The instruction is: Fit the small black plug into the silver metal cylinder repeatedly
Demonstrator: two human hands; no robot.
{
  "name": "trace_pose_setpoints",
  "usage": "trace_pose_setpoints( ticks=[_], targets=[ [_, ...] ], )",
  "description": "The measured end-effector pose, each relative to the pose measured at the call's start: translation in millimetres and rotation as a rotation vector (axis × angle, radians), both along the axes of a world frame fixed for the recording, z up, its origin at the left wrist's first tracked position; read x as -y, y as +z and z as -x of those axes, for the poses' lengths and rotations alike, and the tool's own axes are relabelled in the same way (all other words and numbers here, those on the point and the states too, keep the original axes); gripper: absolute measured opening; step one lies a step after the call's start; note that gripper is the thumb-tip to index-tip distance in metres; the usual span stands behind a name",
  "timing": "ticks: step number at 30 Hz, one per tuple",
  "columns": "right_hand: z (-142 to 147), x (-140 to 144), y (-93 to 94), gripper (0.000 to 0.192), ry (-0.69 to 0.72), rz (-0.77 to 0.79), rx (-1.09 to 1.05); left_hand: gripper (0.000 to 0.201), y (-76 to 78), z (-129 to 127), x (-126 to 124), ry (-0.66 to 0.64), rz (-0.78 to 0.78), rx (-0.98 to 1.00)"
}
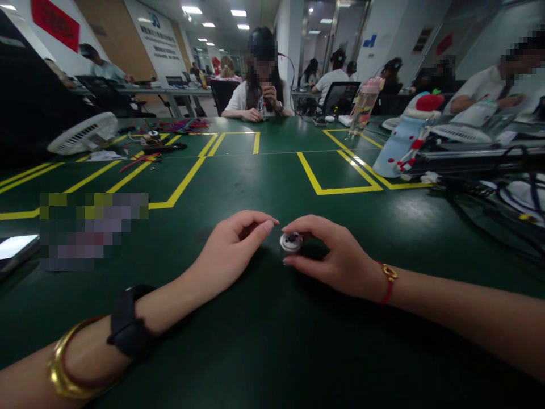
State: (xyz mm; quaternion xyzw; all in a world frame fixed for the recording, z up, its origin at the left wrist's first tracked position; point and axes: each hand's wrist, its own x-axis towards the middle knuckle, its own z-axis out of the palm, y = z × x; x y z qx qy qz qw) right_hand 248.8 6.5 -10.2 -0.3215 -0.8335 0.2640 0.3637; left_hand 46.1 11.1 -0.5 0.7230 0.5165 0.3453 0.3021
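Thing in hand: a small round white disc with a dark centre [291, 242], perhaps a button or cap; too small to say which.
Where it lies: low over the dark green table top [272, 341], near the middle of the view, just in front of the person. Whether it rests on the surface or is lifted slightly, I cannot tell.
Right hand [330, 255]: clamped on the disc, thumb above and fingers curled beneath, the palm to the right of it.
Left hand [232, 253]: holds nothing that shows; fingers bent together, thumb and forefinger tips pointing right.
Key relation: the disc lies directly right of the left fingertips, just beside them but apart. The right hand is the nearer, already touching.
Axis: round, with no long axis; the flat face tilts up toward the camera.
Wrists: black band and gold bangle on the left, red cord on the right.
Around: yellow tape lines [183, 182] farther out on the table; a seated person across the table, well apart.
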Motion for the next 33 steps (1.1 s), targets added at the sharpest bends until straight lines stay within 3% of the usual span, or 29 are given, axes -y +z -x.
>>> trace_pose_setpoints(
  ticks=[3,7,11,15,18,23,27,33],
  targets=[
    [-1.0,-1.5,-7.1,0.055,-0.043,0.133,-0.093,0.026,-1.2,-2.7,1.4,-0.091,0.014,0.021],
    [-3.7,-1.1,-7.1,0.045,-0.055,0.179,-0.072,0.022,4.8,-5.0,3.6,-0.184,-0.039,-0.016],
    [-2.7,-0.8,-4.1,0.044,-0.055,0.185,-0.061,0.019,13.2,-9.7,3.3,-0.161,-0.062,-0.068],
    [-4.7,-0.5,-3.5,0.045,-0.041,0.177,-0.024,0.023,15.2,-7.3,1.2,-0.078,-0.008,0.036],
    [-7.6,0.5,-3.7,0.044,-0.06,0.165,0.019,0.022,11.3,1.0,0.8,-0.056,0.013,0.039],
    [-9.5,0.9,-3.4,0.039,-0.051,0.137,0.066,0.016,-5.4,9.8,-1.7,-0.201,0.02,-0.131],
    [-9.9,0.5,-5.2,0.04,-0.054,0.143,0.078,0.014,-16.9,7.6,-6.3,-0.247,-0.035,-0.249],
    [-8.7,2.9,-3.4,0.049,-0.048,0.059,0.143,0.024,-10.0,11.3,-6.2,-0.228,0.038,-0.187]
  ],
)
